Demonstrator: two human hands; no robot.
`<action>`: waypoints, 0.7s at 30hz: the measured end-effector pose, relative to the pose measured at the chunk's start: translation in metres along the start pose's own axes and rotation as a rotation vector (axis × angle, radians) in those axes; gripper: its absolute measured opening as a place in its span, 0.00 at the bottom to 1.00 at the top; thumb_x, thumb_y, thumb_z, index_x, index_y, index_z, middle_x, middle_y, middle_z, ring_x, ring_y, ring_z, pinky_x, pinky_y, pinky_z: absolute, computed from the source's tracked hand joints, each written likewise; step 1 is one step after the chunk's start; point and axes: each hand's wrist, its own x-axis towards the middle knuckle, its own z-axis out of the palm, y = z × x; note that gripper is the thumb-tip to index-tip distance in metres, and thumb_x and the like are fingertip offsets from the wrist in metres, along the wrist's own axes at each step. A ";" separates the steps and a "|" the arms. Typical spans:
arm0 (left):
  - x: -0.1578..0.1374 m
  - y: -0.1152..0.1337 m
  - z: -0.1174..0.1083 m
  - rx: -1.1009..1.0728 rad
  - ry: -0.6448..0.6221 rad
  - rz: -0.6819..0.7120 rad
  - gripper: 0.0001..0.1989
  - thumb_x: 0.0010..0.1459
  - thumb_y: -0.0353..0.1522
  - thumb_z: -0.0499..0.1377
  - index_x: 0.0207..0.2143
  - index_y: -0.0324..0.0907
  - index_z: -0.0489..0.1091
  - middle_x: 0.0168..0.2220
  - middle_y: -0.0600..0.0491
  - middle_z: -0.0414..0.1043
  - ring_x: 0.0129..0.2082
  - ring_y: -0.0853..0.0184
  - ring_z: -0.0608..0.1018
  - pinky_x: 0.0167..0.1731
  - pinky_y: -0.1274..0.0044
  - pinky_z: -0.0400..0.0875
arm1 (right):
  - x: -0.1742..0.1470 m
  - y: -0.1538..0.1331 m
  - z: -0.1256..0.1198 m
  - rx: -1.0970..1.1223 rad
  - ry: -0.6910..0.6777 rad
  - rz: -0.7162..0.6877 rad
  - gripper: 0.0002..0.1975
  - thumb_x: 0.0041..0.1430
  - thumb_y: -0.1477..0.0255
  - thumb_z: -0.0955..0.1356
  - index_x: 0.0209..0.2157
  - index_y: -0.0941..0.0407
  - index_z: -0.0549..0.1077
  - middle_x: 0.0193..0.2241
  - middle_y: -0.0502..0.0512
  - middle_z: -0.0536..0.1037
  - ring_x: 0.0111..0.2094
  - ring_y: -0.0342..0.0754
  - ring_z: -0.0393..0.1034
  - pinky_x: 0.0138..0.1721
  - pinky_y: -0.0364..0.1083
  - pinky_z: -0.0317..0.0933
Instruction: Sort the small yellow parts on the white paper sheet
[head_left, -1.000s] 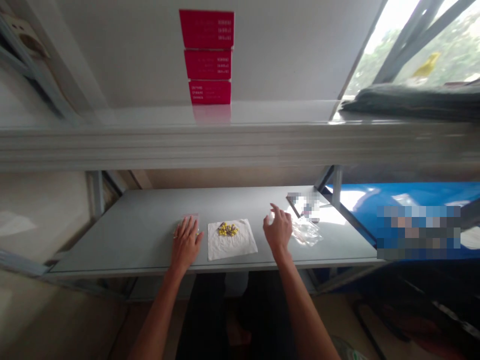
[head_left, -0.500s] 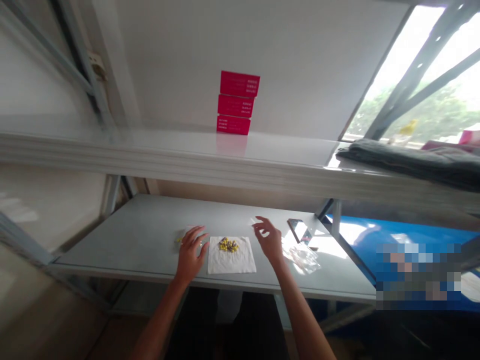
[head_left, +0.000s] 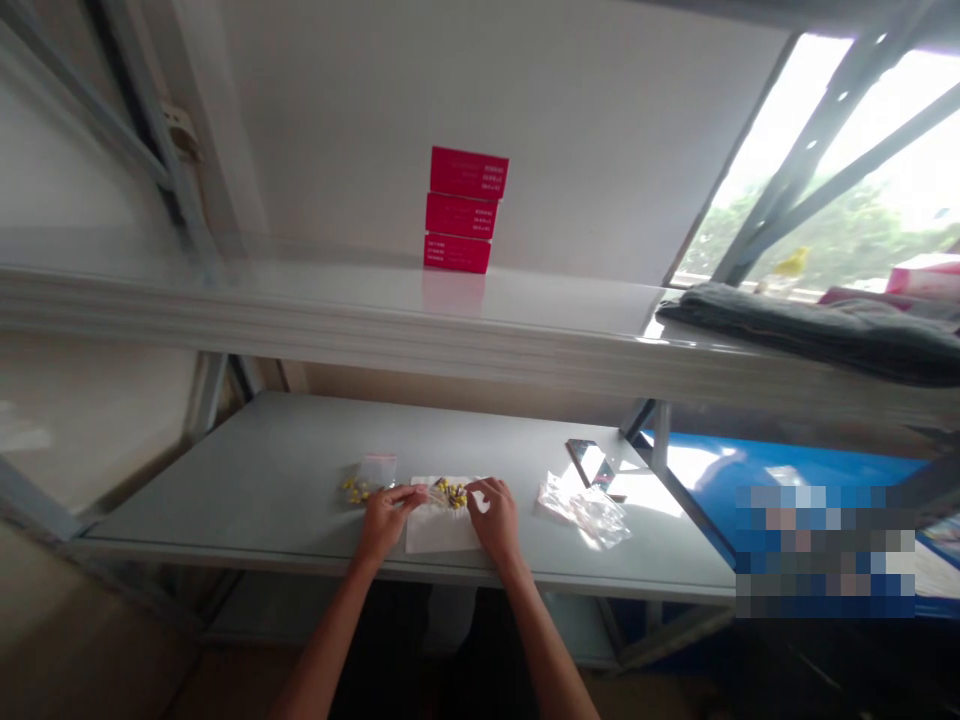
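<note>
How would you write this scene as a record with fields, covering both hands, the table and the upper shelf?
Left hand: fingertips over the left part of the white sheet; grip unclear
Right hand: fingers bent, at the right side of the pile; grip unclear
Pile: yellow and dark pieces, on the sheet
Table left: clear bag, yellow pieces
Table right: crumpled clear plastic, flat phone-like device
Upper shelf: three stacked red boxes, dark cloth

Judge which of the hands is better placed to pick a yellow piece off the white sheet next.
Probably the right hand: it is curled at the right edge of the yellow pile on the white sheet. The left hand is close too, but seems to pinch something too blurred to name.
</note>
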 end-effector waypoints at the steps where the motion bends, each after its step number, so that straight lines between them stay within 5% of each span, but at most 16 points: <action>1: -0.001 -0.002 0.000 0.000 -0.023 -0.009 0.13 0.52 0.42 0.66 0.35 0.43 0.82 0.37 0.49 0.83 0.40 0.54 0.82 0.43 0.66 0.75 | -0.003 0.001 0.002 -0.038 -0.035 -0.035 0.08 0.60 0.75 0.68 0.35 0.54 0.80 0.36 0.56 0.79 0.38 0.51 0.69 0.41 0.48 0.64; 14: -0.004 -0.007 0.003 0.086 -0.103 0.119 0.15 0.56 0.41 0.65 0.44 0.44 0.81 0.43 0.48 0.82 0.42 0.58 0.81 0.48 0.69 0.73 | -0.007 -0.002 0.015 -0.247 -0.136 -0.244 0.08 0.63 0.76 0.70 0.38 0.50 0.81 0.40 0.57 0.77 0.43 0.54 0.66 0.46 0.51 0.65; 21: -0.003 -0.014 0.004 0.147 -0.122 0.181 0.16 0.59 0.41 0.63 0.46 0.45 0.80 0.42 0.49 0.81 0.42 0.60 0.80 0.46 0.71 0.73 | -0.011 -0.002 0.006 0.098 -0.052 -0.258 0.05 0.66 0.72 0.69 0.39 0.52 0.80 0.38 0.55 0.77 0.42 0.51 0.68 0.45 0.49 0.65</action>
